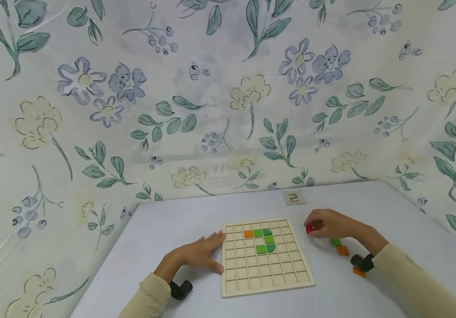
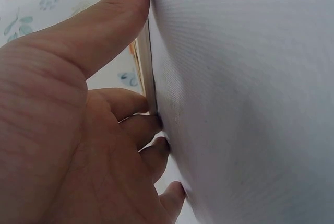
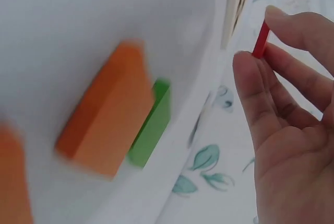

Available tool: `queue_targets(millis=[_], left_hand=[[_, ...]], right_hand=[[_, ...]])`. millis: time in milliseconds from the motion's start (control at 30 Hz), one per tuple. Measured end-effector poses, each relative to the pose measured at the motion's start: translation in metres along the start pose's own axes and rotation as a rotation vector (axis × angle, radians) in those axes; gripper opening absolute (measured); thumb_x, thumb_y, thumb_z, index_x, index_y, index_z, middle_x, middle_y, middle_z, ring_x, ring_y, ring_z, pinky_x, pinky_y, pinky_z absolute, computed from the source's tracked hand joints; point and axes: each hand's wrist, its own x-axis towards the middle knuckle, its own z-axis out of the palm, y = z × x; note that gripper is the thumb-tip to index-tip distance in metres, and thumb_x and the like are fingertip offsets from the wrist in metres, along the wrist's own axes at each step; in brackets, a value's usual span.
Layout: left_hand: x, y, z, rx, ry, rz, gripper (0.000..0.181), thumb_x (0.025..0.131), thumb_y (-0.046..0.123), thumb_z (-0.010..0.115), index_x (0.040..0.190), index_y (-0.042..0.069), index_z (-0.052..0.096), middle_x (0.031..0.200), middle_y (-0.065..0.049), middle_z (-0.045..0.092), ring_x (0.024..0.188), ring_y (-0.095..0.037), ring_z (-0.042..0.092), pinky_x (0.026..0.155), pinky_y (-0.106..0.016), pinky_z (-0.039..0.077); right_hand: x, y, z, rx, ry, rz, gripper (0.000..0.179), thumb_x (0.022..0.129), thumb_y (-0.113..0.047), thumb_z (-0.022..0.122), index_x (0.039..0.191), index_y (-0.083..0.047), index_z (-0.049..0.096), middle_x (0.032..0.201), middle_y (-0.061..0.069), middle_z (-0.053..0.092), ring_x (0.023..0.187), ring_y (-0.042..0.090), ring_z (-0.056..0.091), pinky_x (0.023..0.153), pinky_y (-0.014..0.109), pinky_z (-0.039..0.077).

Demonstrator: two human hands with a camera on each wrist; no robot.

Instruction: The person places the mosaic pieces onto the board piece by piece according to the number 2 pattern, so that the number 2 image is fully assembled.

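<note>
A wooden grid board (image 1: pixel 244 285) lies on the white table, holding several orange and green tiles in its upper middle cells. Thumb and fingers of my left hand (image 1: pixel 202 254) are spread against the board's left edge; the left wrist view shows the fingertips down at the table beside the board's side (image 2: pixel 145 72). To the right of the board, my right hand (image 1: pixel 325 224) pinches a small red tile (image 3: pixel 261 39) between thumb and fingertips. Under the right forearm lie a green tile (image 1: pixel 336 242) and an orange tile (image 1: pixel 343 251).
A small pattern card (image 1: pixel 294 198) showing a gridded figure lies behind the board, near the table's far edge. Another orange tile (image 1: pixel 359 272) sits beneath the right wrist camera. A floral cloth (image 1: pixel 220 110) hangs behind the table (image 1: pixel 188 212).
</note>
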Motion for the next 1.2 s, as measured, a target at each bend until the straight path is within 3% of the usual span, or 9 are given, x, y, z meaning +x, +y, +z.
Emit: queue_targets(millis=[500,800,1000,1200], left_hand=[[0.002,-0.001,-0.002,-0.005,0.01,0.014,0.11,0.08,0.05,0.079,0.159,0.002,0.02,0.168,-0.016,0.012,0.157,-0.033,0.009,0.127,-0.056,0.008],[0.002,-0.002,-0.001,-0.014,0.006,0.007,0.109,0.079,0.049,0.079,0.159,0.002,0.02,0.168,-0.016,0.012,0.157,-0.033,0.009,0.127,-0.055,0.008],[0.002,-0.003,0.001,-0.013,0.0,0.007,0.109,0.079,0.05,0.079,0.159,0.002,0.02,0.168,-0.015,0.012,0.157,-0.032,0.009,0.127,-0.055,0.008],[0.001,-0.002,0.002,0.0,0.002,0.007,0.109,0.08,0.05,0.079,0.159,0.003,0.02,0.168,-0.015,0.012,0.157,-0.033,0.009,0.127,-0.055,0.009]], right_hand=[[0.024,-0.024,0.012,0.076,-0.054,-0.133,0.017,0.091,-0.014,0.073,0.107,-0.008,0.074,0.098,-0.003,0.067,0.081,0.001,0.06,0.073,0.019,0.058],[0.031,-0.034,0.023,0.085,-0.067,-0.14,0.012,0.09,-0.015,0.074,0.101,-0.012,0.076,0.097,-0.004,0.062,0.08,0.001,0.06,0.074,0.019,0.057],[0.034,-0.034,0.03,0.118,-0.091,-0.147,0.013,0.09,-0.015,0.073,0.103,-0.014,0.075,0.103,-0.005,0.066,0.082,0.001,0.061,0.077,0.019,0.058],[0.037,-0.04,0.032,0.119,-0.107,-0.119,0.015,0.089,-0.009,0.073,0.104,-0.012,0.075,0.099,-0.007,0.067,0.083,0.001,0.063,0.079,0.017,0.058]])
